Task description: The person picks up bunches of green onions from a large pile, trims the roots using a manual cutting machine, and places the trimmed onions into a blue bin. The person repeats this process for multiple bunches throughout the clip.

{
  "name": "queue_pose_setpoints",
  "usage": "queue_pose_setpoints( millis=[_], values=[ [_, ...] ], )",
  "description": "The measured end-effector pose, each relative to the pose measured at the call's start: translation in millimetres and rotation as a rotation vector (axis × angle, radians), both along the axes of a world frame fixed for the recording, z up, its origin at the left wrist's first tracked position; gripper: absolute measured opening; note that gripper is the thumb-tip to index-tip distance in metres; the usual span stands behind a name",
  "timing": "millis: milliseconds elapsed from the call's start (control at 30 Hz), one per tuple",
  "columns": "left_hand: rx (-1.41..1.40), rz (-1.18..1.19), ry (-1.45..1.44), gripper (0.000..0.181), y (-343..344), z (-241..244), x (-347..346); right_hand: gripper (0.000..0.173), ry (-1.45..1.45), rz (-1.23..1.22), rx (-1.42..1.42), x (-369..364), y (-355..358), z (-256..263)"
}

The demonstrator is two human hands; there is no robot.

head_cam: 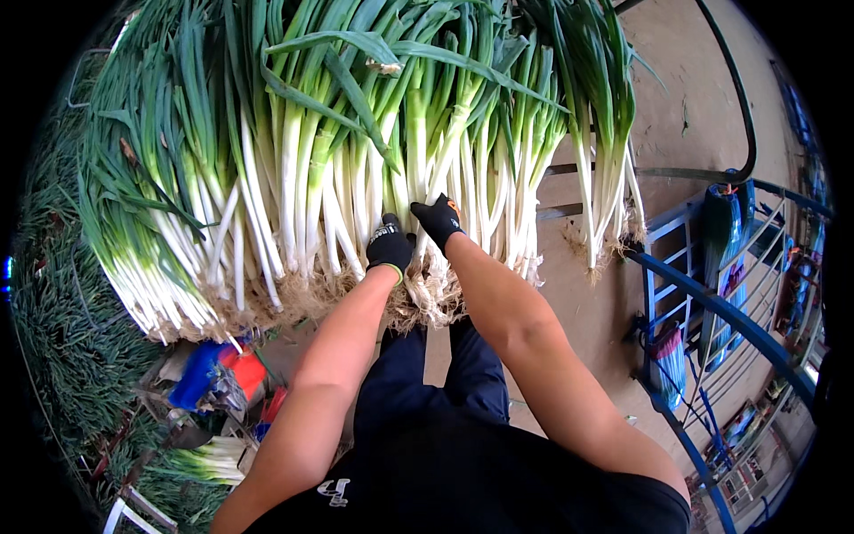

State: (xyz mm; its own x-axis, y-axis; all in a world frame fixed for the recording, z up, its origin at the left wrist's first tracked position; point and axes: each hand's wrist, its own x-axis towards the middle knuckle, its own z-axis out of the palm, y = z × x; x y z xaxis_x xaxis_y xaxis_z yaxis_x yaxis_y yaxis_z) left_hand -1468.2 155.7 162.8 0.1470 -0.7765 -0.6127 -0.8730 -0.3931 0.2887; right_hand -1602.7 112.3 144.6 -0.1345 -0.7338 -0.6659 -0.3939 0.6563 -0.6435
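A wide heap of long green onions (291,180) lies before me, the white stalks and hairy roots towards my body and the green leaves pointing away. Both hands wear dark work gloves. My left hand (389,245) reaches in among the white stalks near the middle, its fingers partly hidden between them. Just right of it, my right hand (438,219) lies against a thick stalk, thumb side towards the left hand. Whether either hand grips a stalk cannot be told. Tangled roots (430,294) hang below and between my wrists.
A smaller bunch of green onions (600,180) lies on metal bars at the right. Beyond it stands a blue metal rack (707,294) with blue bundled packaging. More green onions (80,320) are piled at the left, with blue and red plastic (200,377) below the heap.
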Motion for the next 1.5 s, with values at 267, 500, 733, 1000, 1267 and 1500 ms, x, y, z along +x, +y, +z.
queue_pose_setpoints(
  millis=[267, 500, 733, 1000, 1267, 1500],
  values=[
    [0.038, -0.124, 0.162, 0.050, -6, 6, 16, 0.052, -0.343, -0.167, -0.051, 6, 10, -21],
    [0.092, 0.199, 0.679, 0.043, 7, -11, 49, 0.039, -0.722, -0.100, 0.084, -41, 18, -2],
    [0.083, 0.178, 0.315, 0.065, 2, 0, 8, 0.029, -0.897, -0.363, 0.280, -94, 70, 27],
    [0.010, 0.098, 0.149, 0.054, 1, 1, -4, 0.028, -0.218, -0.435, 0.021, -117, 122, 76],
    [0.273, 0.676, 1.170, 0.031, 21, 35, 63, 0.045, 0.250, -0.082, 0.076, -159, 163, 224],
    [0.025, 0.703, 0.995, 0.051, 55, 45, -50, 0.048, -0.532, -0.299, 0.034, -51, 163, 155]
  ],
)
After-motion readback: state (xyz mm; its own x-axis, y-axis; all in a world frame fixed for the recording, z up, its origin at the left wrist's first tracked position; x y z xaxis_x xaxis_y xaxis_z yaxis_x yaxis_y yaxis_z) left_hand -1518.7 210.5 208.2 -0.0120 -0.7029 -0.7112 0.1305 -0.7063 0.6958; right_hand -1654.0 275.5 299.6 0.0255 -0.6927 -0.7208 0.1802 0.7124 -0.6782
